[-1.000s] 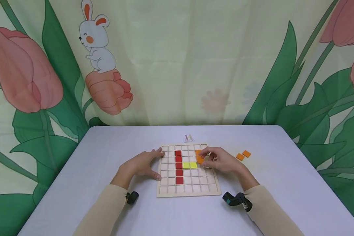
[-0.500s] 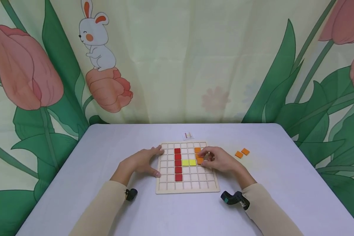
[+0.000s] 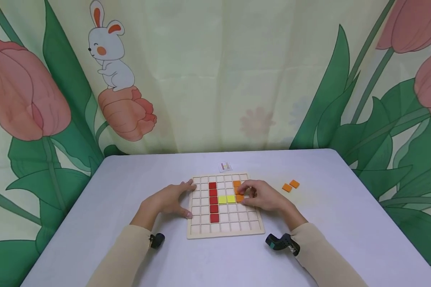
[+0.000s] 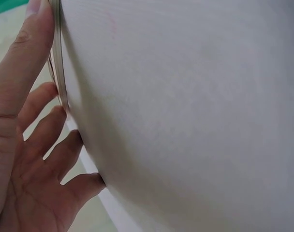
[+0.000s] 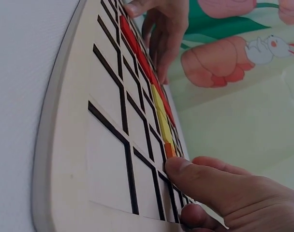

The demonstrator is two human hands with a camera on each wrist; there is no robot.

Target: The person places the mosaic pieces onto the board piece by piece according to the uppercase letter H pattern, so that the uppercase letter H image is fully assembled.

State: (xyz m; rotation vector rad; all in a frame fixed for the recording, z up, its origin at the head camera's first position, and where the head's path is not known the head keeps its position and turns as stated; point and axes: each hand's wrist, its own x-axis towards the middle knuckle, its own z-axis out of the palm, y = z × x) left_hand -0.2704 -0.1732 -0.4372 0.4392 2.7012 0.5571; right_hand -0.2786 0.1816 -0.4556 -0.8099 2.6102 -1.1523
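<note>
A pale wooden grid board (image 3: 225, 235) lies on the table. One column holds several red tiles (image 3: 214, 208). Two yellow tiles (image 3: 226, 199) run rightward from that column. To their right, orange tiles (image 3: 237, 184) stand in a column. With thumb and bent fingers, my right hand (image 3: 263, 195) pinches the lowest orange tile (image 3: 239, 198) at its cell; the right wrist view shows the thumb against this tile's edge, and the hand partly covers the tile above. My left hand (image 3: 167, 200) has its fingers and thumb spread, their tips touching the board's left edge.
Two loose orange tiles (image 3: 290, 185) lie on the white table (image 3: 309, 223) right of the board. A small printed pattern card (image 3: 224, 166) lies behind the board. A curtain (image 3: 201, 79) with tulips and a rabbit hangs behind the table.
The lowest orange tile has shifted slightly and now sits straighter, in line with the yellow row, still at the right hand's fingertips. The left hand stays at the board's edge. The head view has shifted slightly.
</note>
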